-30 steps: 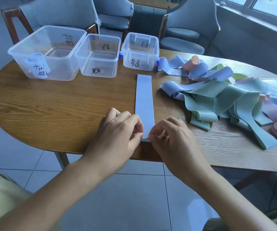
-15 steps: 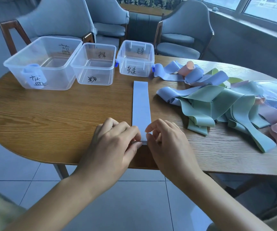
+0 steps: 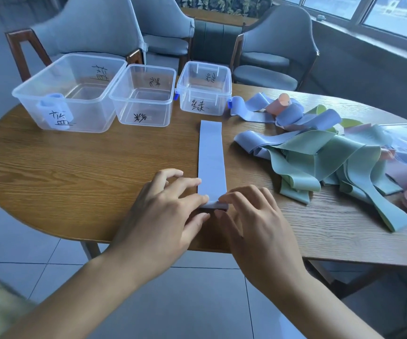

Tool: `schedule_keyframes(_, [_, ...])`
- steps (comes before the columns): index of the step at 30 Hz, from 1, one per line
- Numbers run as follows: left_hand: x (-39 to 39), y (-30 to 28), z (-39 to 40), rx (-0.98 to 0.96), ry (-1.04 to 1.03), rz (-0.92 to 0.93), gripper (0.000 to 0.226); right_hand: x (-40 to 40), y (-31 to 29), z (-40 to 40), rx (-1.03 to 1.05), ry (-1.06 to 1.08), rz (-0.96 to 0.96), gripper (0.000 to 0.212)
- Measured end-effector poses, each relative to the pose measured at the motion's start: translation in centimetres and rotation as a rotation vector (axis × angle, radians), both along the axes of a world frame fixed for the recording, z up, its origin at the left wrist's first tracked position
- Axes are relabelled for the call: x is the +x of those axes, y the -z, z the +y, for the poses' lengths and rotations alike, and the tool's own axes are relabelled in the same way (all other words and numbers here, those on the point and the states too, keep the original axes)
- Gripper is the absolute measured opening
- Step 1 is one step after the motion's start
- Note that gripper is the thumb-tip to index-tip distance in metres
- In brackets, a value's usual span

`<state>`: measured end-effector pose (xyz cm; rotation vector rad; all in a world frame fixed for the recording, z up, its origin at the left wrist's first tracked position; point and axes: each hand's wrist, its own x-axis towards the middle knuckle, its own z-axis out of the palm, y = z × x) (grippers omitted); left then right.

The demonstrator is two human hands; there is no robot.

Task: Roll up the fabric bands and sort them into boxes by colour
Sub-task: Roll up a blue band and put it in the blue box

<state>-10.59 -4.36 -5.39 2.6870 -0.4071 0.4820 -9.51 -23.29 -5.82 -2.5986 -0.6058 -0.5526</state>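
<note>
Left hand (image 3: 163,214), right hand (image 3: 253,221) pinch near end of blue band (image 3: 211,157) on bench (image 3: 75,167); uneven finger push risks crooked, loose roll

A round wooden table (image 3: 75,172) with a visible grain is spread beneath the grip and reaches away from it on every side. Beyond the grip, past the table's far edge, three grey upholstered chairs are set: one with a wooden frame (image 3: 92,28) to the far left, a second (image 3: 165,33) behind it, and a third (image 3: 278,50) to the far right. A grey tiled floor (image 3: 14,245) is seen below the near edge, and a window (image 3: 381,13) is found at the far right.
</note>
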Motion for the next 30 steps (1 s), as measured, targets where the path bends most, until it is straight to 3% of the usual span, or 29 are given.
schedule_keyframes(11, [0.8, 0.2, 0.5, 0.013, -0.015, 0.125, 0.051, 0.1, 0.1, -0.9, -0.044, -0.098, -0.033, 0.026])
schedule_keyframes(19, [1.5, 0.1, 1.9, 0.029, -0.015, 0.171, 0.080, 1.4, -0.3, -0.4, -0.106, -0.064, -0.001, 0.025])
schedule_keyframes(30, [1.6, 0.2, 2.6, 0.053, -0.036, 0.179, 0.082, 2.3, -0.6, 0.2, -0.154, -0.016, -0.064, 0.031])
